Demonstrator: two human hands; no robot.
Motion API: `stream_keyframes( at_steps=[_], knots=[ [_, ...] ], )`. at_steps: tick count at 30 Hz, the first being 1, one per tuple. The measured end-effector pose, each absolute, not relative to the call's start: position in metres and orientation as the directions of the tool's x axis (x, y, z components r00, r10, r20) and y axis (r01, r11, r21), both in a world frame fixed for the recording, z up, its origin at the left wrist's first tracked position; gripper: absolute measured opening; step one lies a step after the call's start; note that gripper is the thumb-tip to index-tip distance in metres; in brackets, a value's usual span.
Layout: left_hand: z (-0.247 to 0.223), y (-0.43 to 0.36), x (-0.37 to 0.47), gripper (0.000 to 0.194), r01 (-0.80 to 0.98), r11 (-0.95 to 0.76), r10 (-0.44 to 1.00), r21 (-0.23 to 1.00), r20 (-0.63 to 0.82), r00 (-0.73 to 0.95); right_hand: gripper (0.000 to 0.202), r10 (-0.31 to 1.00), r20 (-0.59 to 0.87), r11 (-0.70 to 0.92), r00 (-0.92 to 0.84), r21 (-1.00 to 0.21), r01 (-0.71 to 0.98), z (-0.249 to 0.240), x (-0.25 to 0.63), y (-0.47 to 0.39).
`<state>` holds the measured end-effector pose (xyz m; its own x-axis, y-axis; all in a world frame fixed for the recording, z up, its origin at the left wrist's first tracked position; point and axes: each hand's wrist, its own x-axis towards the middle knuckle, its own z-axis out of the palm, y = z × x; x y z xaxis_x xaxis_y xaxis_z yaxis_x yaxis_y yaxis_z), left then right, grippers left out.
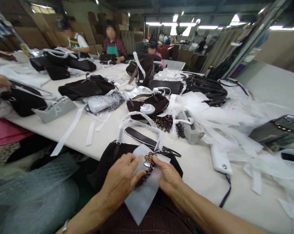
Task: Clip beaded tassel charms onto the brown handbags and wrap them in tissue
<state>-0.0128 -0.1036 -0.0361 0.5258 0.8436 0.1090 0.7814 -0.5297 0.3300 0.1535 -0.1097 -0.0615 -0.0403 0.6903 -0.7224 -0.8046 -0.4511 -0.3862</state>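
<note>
A dark brown handbag [106, 161] leans at the table edge against my lap, its handles [129, 116] wrapped in white. Over its front lies a thin white wrapping sheet [142, 203], one corner hanging down. On the sheet is a leopard-print charm [149, 158] with a dark chain. My right hand [170, 174] pinches the charm's right edge, thumb on top, the other fingers hidden behind the sheet. My left hand [122, 172] is closed at the sheet's left side, fingertips pressing on it and thumb beside the chain. A dark strap [142, 138] lies behind the bag.
Beyond are a pile of similar charms [165, 123], a grey tape dispenser [190, 130] and another brown bag [147, 103]. White sheets [210, 113] and dark straps [202, 87] heap at right, near a white device [220, 159] with a cord. Co-workers sit across the table. Bubble wrap [40, 191] lies lower left.
</note>
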Motion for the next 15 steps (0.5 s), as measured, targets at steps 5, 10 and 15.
stream_keyframes(
  at_steps=[5, 10, 15],
  knots=[
    [-0.054, -0.043, -0.017, 0.046, 0.657, -0.16, 0.906, 0.737, -0.154, 0.393, 0.027, 0.679, -0.734, -0.445, 0.004, -0.415, -0.794, -0.054, 0.153, -0.109],
    [-0.039, -0.048, 0.009, 0.022, 0.638, -0.285, 0.88, 0.715, -0.068, 0.469, 0.024, 0.696, -0.714, -0.403, 0.071, -0.472, -0.784, -0.059, 0.151, -0.108],
    [-0.029, -0.095, 0.032, 0.028, 0.759, -0.609, 0.783, 0.23, 0.019, 0.622, 0.018, 0.703, -0.693, -0.361, 0.161, -0.542, -0.759, -0.068, 0.148, -0.104]
  ],
)
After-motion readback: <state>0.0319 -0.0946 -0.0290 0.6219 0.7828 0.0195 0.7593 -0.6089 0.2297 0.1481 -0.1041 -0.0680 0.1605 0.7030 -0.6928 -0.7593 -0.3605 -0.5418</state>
